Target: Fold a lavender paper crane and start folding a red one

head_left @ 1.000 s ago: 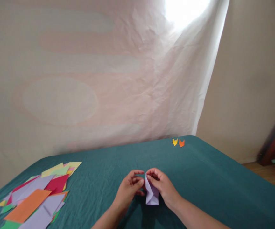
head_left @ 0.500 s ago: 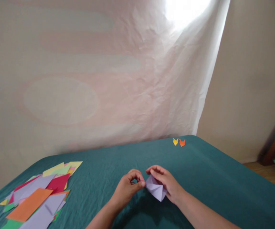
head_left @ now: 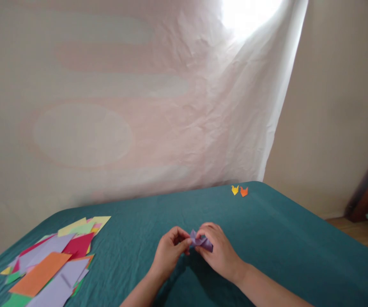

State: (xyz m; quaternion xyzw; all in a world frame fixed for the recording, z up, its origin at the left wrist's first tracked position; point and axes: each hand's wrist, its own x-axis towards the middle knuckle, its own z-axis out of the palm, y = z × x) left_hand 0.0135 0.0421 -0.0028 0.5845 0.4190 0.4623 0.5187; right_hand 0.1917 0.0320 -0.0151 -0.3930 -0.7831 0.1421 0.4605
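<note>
A small folded piece of lilac paper (head_left: 200,241) is held just above the teal tablecloth (head_left: 267,238), near the middle of the table's front. My left hand (head_left: 170,252) pinches its left end with thumb and fingertips. My right hand (head_left: 219,252) curls over its right side, fingers closed on the folds. Most of the paper is hidden between the two hands.
A loose pile of coloured paper sheets (head_left: 48,264) lies at the table's left front. Two small folded figures, a yellow one (head_left: 234,189) and an orange one (head_left: 243,191), stand at the far right edge. A white cloth backdrop (head_left: 123,106) hangs behind the table.
The lilac paper hung upright and open from my right hand; now it is squeezed flat and small between both hands. My left hand has closed onto it.
</note>
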